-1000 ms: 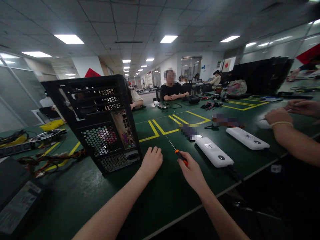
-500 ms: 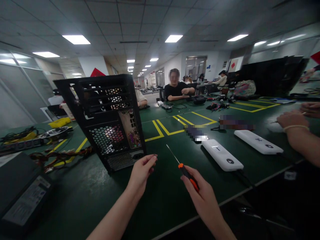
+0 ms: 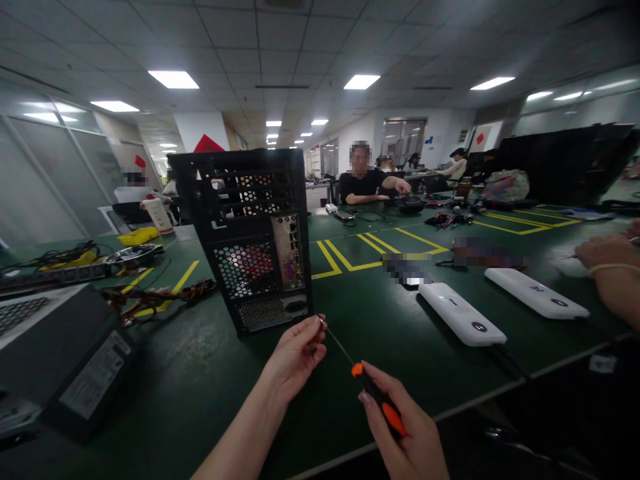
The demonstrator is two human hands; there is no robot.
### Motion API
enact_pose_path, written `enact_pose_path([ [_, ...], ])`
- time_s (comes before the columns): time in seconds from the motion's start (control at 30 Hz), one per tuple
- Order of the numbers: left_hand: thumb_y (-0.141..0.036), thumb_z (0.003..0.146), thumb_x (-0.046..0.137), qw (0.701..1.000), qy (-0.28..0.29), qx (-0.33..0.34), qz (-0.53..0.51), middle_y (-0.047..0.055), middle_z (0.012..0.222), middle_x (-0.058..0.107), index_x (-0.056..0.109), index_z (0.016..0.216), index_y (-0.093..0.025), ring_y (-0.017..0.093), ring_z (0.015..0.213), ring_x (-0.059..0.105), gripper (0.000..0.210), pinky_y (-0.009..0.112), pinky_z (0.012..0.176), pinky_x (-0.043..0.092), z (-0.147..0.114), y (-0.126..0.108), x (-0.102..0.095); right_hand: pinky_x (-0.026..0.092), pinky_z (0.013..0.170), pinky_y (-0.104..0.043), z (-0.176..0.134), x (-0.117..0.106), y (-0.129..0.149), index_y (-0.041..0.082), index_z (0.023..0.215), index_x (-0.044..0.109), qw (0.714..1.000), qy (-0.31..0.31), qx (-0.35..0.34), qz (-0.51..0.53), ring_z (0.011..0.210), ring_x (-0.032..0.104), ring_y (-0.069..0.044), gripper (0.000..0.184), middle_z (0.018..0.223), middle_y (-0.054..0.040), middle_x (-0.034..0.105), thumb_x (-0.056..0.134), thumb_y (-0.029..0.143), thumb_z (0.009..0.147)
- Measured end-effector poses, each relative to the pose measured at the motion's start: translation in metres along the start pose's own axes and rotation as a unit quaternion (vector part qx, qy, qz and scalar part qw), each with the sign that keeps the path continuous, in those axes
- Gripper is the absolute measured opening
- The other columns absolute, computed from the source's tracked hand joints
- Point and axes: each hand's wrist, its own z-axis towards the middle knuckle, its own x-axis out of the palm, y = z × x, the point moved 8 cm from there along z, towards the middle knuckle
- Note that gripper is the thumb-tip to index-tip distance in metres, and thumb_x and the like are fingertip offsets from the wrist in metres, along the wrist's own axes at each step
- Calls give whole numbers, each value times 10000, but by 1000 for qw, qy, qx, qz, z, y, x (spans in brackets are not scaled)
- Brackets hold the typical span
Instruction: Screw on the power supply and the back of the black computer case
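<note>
My right hand [image 3: 400,420] is wrapped round the black and orange handle of a screwdriver [image 3: 377,393], its thin shaft slanting up to the left. The screwdriver's tip meets the pinched fingertips of my left hand [image 3: 299,350]. A tiny shiny bit shows between that thumb and finger, too small to name. Just behind my left hand a black computer case [image 3: 260,250] stands upright on the green table [image 3: 200,380]. Its back faces me, with honeycomb vents, a port panel and a power socket low down.
A grey power supply [image 3: 65,360] lies at the left, with bundled cables [image 3: 165,293] behind it. Two white power banks [image 3: 463,313] lie at the right. Another person's hand [image 3: 610,257] is at the right edge. A person in black [image 3: 360,183] sits across the table.
The screwdriver's tip has come to my left fingertips; before, it pointed away, apart from them. My view has turned left, showing more of the power supply. The person opposite has stretched out an arm.
</note>
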Motion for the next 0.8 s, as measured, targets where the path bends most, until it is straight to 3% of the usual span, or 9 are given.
enact_pose_path([
  [0.2,-162,662,655,1000,10,-8,-1,4,721,567,616,815,-115,22,561,510,164,117,473,424,-1,2,1,495,775,-286,-2,2,8,235,1110,509,998,-6,-38,-44,927,585,-196,308,1032,-67,601,444,264,811],
  [0.4,-169,656,659,999,-30,-10,-9,6,714,573,614,825,-120,21,525,504,181,118,450,421,2,5,-6,483,740,-291,-2,6,15,279,1139,461,997,-32,-34,-60,876,575,-185,325,982,-64,555,403,240,822],
  [0.63,-178,634,675,995,-98,15,-25,0,684,568,611,801,-113,10,479,485,190,89,377,385,12,4,-23,493,724,-276,6,31,16,244,1185,376,996,64,-27,-46,886,570,-176,370,990,-67,533,372,212,816],
  [0.8,-178,655,656,993,-112,34,4,26,762,603,622,822,-110,4,464,483,183,87,360,380,11,-2,-24,480,763,-304,13,41,15,234,1177,368,997,67,-22,-43,923,557,-181,352,1010,-70,532,352,210,826],
])
